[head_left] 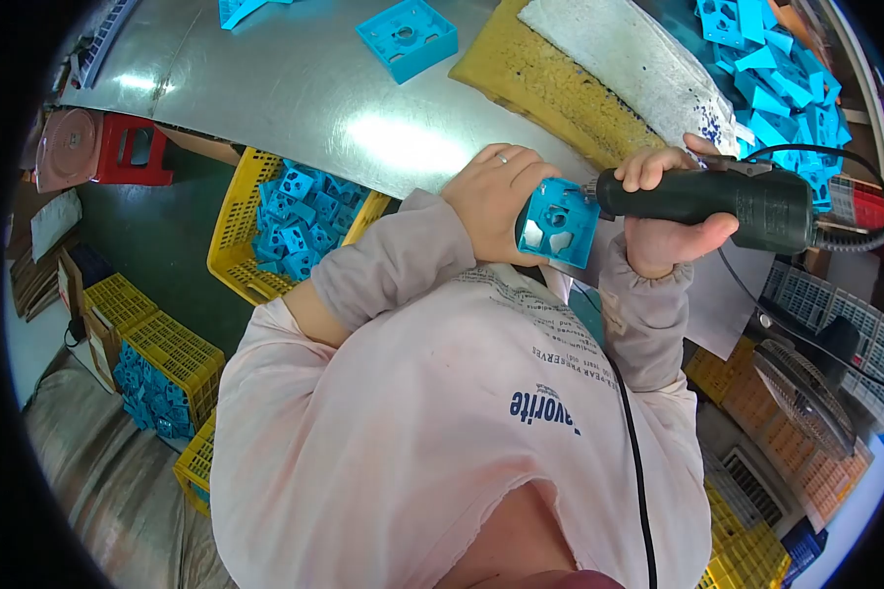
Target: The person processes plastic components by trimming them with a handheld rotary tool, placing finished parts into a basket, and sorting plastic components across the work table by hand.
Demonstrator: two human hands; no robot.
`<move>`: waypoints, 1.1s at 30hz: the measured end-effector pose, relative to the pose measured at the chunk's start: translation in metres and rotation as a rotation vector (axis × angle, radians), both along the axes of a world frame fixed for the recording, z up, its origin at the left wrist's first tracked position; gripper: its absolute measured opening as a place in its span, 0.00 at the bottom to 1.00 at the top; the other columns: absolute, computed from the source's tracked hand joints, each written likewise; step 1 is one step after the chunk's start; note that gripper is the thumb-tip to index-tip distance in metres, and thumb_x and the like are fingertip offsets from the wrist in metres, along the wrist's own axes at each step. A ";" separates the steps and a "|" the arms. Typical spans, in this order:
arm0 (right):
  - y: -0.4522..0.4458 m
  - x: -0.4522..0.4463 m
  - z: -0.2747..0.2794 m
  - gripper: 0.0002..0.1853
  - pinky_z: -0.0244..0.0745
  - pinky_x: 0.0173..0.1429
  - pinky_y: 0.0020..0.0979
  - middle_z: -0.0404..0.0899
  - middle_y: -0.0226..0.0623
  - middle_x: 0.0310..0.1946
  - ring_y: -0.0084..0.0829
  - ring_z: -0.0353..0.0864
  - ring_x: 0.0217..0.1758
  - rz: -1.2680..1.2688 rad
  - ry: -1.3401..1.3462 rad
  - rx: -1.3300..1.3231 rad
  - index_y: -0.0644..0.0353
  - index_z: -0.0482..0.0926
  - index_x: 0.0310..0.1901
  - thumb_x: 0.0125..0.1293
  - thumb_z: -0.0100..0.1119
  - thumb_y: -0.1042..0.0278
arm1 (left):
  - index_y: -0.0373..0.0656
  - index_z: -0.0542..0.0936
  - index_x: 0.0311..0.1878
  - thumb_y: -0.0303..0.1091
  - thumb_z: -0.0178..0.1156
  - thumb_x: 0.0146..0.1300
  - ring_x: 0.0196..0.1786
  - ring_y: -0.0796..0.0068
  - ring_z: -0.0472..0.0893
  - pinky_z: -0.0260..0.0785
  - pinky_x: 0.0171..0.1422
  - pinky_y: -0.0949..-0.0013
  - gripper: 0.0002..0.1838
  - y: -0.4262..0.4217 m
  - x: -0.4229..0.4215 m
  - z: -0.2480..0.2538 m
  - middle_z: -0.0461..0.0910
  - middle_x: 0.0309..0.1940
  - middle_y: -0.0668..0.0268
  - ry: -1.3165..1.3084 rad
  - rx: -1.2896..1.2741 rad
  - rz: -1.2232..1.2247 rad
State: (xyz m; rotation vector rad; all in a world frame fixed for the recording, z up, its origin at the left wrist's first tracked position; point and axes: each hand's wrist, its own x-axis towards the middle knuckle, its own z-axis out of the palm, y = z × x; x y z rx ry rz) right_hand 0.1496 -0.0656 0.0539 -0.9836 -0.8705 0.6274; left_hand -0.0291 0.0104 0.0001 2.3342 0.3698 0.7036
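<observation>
While the left hand (496,201) grips a square blue plastic box (573,225), the right hand (666,240) clasps a dark cylindrical power tool (722,204)

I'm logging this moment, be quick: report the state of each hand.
Left hand: closed, holding a blue box-shaped part.
Right hand: closed around a dark corded tool.

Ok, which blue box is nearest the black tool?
The blue box in the left hand, beside the black tool; others lie on the table or piled.
</observation>
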 end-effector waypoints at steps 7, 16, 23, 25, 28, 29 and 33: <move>-0.014 0.000 -0.004 0.53 0.71 0.35 0.37 0.72 0.36 0.26 0.34 0.73 0.26 0.061 -0.033 0.052 0.62 0.64 0.60 0.56 0.37 0.13 | 0.43 0.73 0.51 0.53 0.76 0.38 0.50 0.56 0.75 0.63 0.61 0.55 0.39 -0.001 0.001 0.002 0.74 0.43 0.59 0.021 -0.008 0.000; -0.010 -0.009 -0.001 0.51 0.71 0.36 0.37 0.72 0.36 0.26 0.33 0.72 0.26 0.021 -0.103 0.069 0.61 0.64 0.61 0.57 0.40 0.14 | 0.42 0.73 0.52 0.53 0.76 0.37 0.51 0.56 0.75 0.63 0.62 0.55 0.40 -0.001 -0.001 0.001 0.74 0.43 0.59 0.003 -0.009 0.005; -0.004 -0.013 -0.001 0.49 0.70 0.36 0.35 0.72 0.35 0.26 0.32 0.72 0.27 0.200 -0.102 0.039 0.60 0.65 0.58 0.55 0.49 0.17 | 0.42 0.73 0.53 0.52 0.76 0.37 0.50 0.56 0.76 0.64 0.61 0.56 0.40 0.001 0.000 -0.002 0.74 0.44 0.59 -0.012 -0.006 0.011; 0.001 -0.015 0.003 0.49 0.70 0.36 0.34 0.71 0.35 0.26 0.31 0.72 0.28 0.184 -0.054 -0.073 0.60 0.65 0.57 0.54 0.52 0.17 | 0.42 0.73 0.53 0.52 0.76 0.37 0.50 0.56 0.76 0.64 0.61 0.56 0.40 0.000 0.000 -0.003 0.74 0.44 0.59 -0.007 -0.023 0.009; 0.008 -0.016 0.006 0.49 0.68 0.36 0.33 0.71 0.35 0.26 0.30 0.71 0.28 0.222 -0.035 -0.179 0.59 0.65 0.57 0.51 0.54 0.17 | 0.42 0.73 0.53 0.52 0.76 0.38 0.50 0.55 0.77 0.64 0.61 0.56 0.40 0.003 0.000 -0.003 0.75 0.44 0.59 -0.003 -0.049 0.002; 0.009 -0.018 0.006 0.50 0.68 0.36 0.32 0.71 0.35 0.26 0.29 0.71 0.28 0.215 -0.052 -0.196 0.59 0.65 0.58 0.51 0.55 0.17 | 0.42 0.73 0.53 0.52 0.76 0.38 0.51 0.55 0.77 0.64 0.61 0.56 0.40 0.003 0.000 -0.003 0.75 0.45 0.59 -0.002 -0.052 0.003; 0.014 -0.025 0.009 0.51 0.68 0.35 0.30 0.70 0.33 0.24 0.29 0.71 0.27 0.210 -0.097 -0.249 0.62 0.65 0.58 0.51 0.55 0.18 | 0.41 0.73 0.54 0.52 0.76 0.38 0.50 0.55 0.76 0.63 0.62 0.56 0.40 0.005 0.001 -0.006 0.75 0.45 0.59 -0.005 -0.033 0.006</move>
